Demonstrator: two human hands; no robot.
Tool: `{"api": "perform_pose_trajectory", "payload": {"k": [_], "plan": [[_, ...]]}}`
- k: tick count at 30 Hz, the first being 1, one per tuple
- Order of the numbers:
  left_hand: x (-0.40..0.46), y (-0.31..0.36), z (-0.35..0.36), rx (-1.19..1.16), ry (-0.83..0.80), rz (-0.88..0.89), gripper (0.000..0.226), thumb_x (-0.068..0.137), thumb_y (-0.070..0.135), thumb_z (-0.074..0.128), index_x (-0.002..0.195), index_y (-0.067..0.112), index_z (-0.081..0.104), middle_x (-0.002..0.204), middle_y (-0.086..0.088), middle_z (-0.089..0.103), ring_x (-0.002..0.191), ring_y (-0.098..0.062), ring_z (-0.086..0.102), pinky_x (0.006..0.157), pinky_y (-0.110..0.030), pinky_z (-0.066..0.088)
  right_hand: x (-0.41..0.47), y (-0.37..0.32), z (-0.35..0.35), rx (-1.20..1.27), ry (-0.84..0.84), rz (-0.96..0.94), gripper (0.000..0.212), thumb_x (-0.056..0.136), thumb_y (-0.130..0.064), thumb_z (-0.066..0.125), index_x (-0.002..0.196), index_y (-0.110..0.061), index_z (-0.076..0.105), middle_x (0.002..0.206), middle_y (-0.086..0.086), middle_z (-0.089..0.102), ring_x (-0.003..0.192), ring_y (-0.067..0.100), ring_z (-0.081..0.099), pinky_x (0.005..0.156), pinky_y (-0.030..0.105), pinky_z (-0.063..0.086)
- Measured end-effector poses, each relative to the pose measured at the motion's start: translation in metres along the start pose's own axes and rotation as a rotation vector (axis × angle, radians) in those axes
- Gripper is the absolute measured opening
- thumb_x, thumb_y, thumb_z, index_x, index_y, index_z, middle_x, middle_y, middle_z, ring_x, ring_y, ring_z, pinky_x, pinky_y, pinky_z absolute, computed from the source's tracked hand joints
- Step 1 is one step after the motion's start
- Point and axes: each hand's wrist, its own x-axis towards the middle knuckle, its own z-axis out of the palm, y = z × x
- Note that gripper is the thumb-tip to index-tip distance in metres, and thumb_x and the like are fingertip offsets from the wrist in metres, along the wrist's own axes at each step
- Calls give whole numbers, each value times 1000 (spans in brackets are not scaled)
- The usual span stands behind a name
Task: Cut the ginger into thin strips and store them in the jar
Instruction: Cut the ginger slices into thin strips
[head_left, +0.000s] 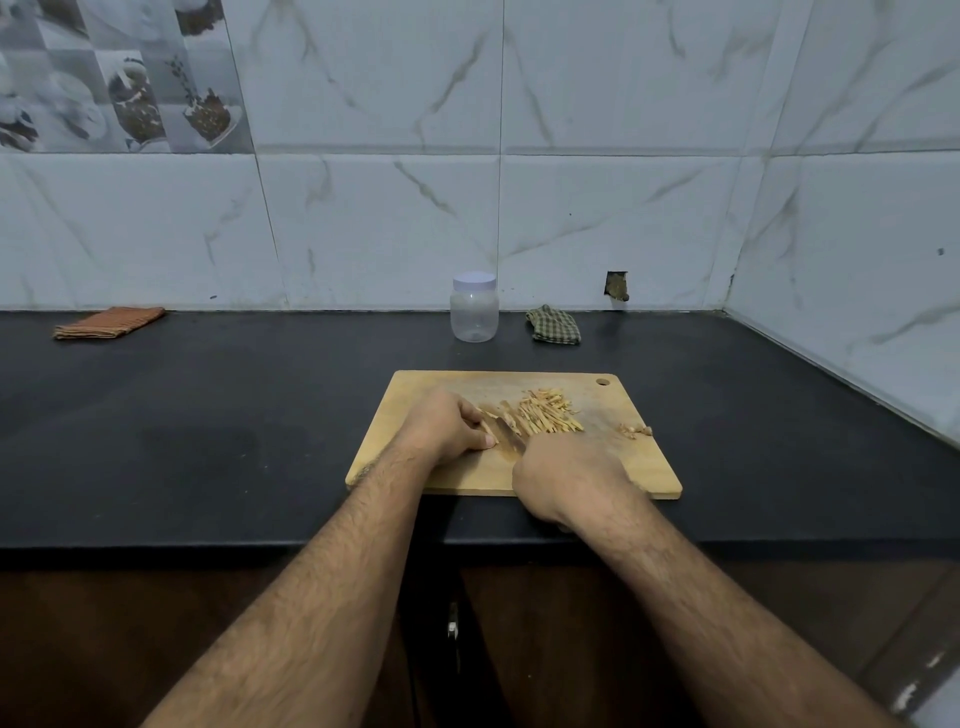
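Nearest, two bare forearms reaching forward over the front edge of a matte black worktop (208, 415), dark wooden cabinet fronts below. On the worktop, a pale rectangular wooden cutting board (457, 480) with rounded corners and a small hanging hole at its far right corner. Right hand (566, 483) at the board's near edge, fingers curled round a knife handle hidden under the palm; knife (508, 435) blade angled away and leftward, tip beside the left fingertips. Left hand (447, 428) on the board's left half, fingers curled down and pinning a few uncut ginger slices (485, 423) just left of the blade. Right of the blade, touching it, a loose heap of thin yellowish ginger strips (548, 413); further right, near the board's edge, a small clump of knobbly scraps (635, 430). Beyond the board, well apart from both hands, a clear plastic jar (474, 314) standing upright with its white lid on. Just right of it a crumpled green checked cloth (553, 325); far left, a folded orange striped cloth (109, 322). Behind, glossy white marble-veined wall tiles (623, 208).
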Motion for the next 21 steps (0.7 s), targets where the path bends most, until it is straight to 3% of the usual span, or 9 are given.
{"api": "perform_pose_trajectory", "payload": {"k": [8, 12, 21], "plan": [[2, -1, -1, -17, 3, 7, 27, 83, 23, 77, 110, 18, 74, 115, 3, 70, 107, -14, 61, 97, -28, 46, 6, -4, -1, 1, 2, -2, 30, 96, -17, 45, 120, -11, 63, 111, 7, 64, 89, 24, 56, 80, 34, 50], [3, -2, 4, -29, 62, -3, 31, 80, 19, 80, 110, 16, 73, 114, 1, 71, 108, -14, 63, 99, -29, 47, 11, -13, -4, -10, 7, -23, 32, 97, -16, 43, 124, -11, 61, 121, 7, 64, 106, 26, 61, 85, 35, 50], [0, 0, 6, -27, 129, -24, 29, 77, 23, 83, 104, 17, 72, 98, 4, 69, 93, -13, 61, 81, -23, 45, 18, -16, -2, -24, 14, -32, 34, 99, -18, 40, 126, -12, 60, 126, 7, 62, 112, 26, 59, 80, 35, 44]]}}
